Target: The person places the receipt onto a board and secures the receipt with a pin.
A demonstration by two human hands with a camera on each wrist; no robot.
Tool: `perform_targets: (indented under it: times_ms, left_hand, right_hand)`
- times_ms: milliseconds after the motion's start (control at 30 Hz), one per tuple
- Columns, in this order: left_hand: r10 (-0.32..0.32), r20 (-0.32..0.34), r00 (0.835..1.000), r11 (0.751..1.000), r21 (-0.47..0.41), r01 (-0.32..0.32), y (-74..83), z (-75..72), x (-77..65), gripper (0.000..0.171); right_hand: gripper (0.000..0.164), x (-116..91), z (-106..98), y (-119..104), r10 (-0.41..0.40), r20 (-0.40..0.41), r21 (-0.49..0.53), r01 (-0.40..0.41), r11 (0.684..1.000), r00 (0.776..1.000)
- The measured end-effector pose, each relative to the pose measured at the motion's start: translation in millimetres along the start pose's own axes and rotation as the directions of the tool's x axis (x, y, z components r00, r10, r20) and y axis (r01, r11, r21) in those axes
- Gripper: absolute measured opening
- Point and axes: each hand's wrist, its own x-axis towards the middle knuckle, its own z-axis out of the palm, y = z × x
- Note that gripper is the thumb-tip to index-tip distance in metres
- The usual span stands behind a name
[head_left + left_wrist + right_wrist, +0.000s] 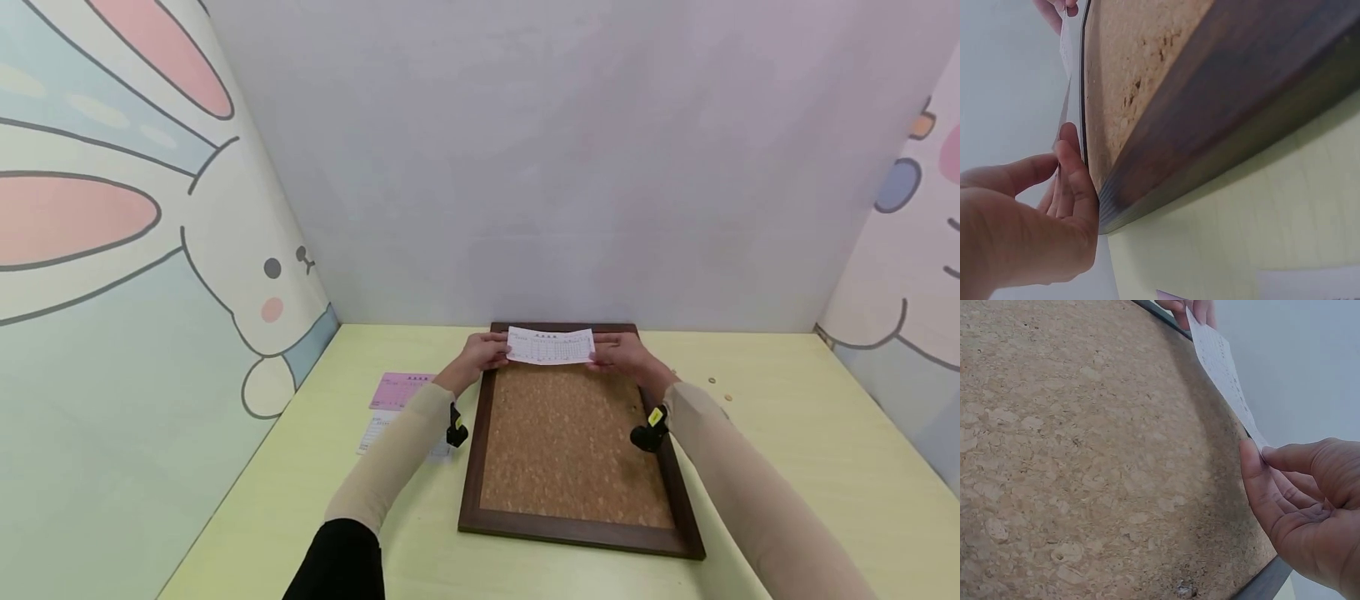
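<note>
A white printed slip of paper (pixel 551 347) spans both hands over the far end of a cork board (pixel 573 450) in a dark wooden frame. My left hand (pixel 483 352) pinches the slip's left end between thumb and fingers, close by the board's far left corner. At the other end, my right hand (pixel 625 354) pinches the paper the same way. From the right wrist side, the slip (pixel 1225 372) stretches tilted between the two hands, close over the cork (pixel 1097 456). The frame's thick edge (pixel 1235 106) shows beside the left hand (pixel 1041 212) in the left wrist view.
Left of the board a pink printed slip (pixel 397 390) lies on the pale yellow table (pixel 810 467), with a white slip (pixel 375 429) nearer, partly under the left arm. Several small brass-coloured pieces (pixel 727 397) lie right of the board. A grey wall (pixel 562 167) rises behind the table.
</note>
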Motion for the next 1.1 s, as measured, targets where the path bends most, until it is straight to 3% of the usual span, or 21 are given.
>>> perform_targets:
  times_ms: [233, 633, 1100]
  left_hand:
    - [0.010, 0.002, 1.000, 0.998, 0.062, -0.010, -1.2, 0.0, -2.8, 0.033]
    - [0.084, 0.052, 0.995, 0.964, 0.248, -0.095, -2.1, 0.3, -6.0, 0.030]
    - [0.115, 0.085, 0.990, 0.938, 0.319, -0.136, -4.0, 1.9, -4.8, 0.031]
  right_hand:
    - [0.053, 1, 0, 6, -0.023, 0.014, 0.000, 0.023, 1.000, 1.000]
    - [0.056, 2, -3, 11, 0.054, 0.005, 0.023, -0.054, 0.998, 0.999]
    - [0.050, 1, -5, 12, 0.035, -0.022, -0.118, -0.038, 0.992, 0.999]
